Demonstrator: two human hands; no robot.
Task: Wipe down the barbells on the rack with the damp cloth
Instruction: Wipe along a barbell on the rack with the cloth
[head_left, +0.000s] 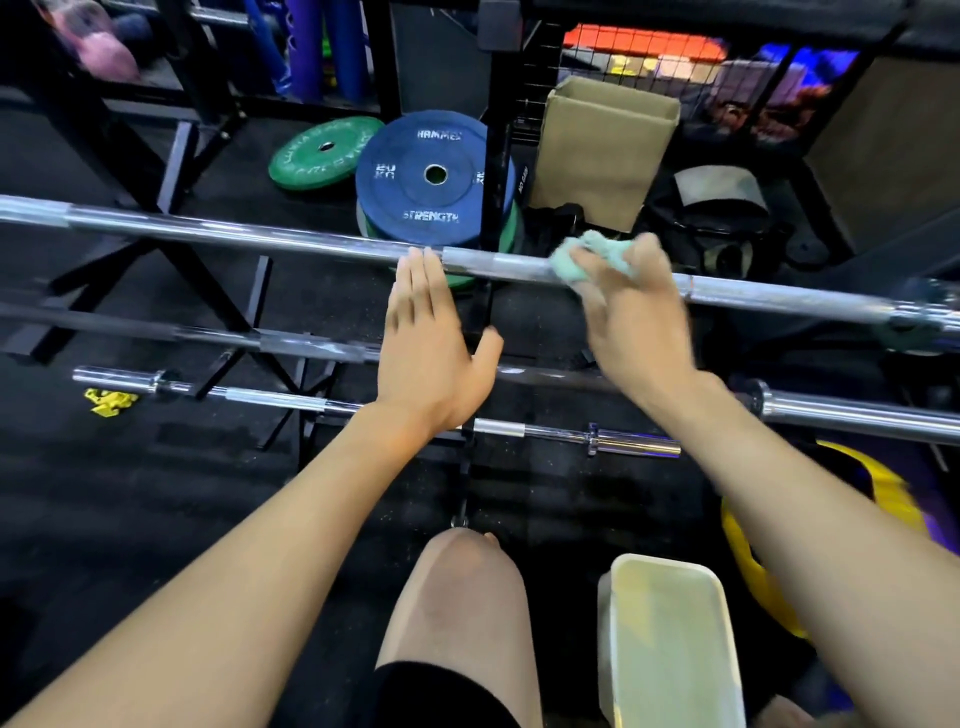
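Note:
A long silver barbell lies across the top of the black rack, running from far left to far right. My right hand grips a crumpled pale green cloth and holds it against the bar right of centre. My left hand is flat with straight fingers, its fingertips touching the same bar just left of the cloth. Lower on the rack lie a dark barbell and two shorter chrome bars.
Blue and green weight plates lie on the floor behind the rack, beside a cardboard box. A pale rectangular tub stands by my knee. A yellow band lies at right, a yellow scrap at left.

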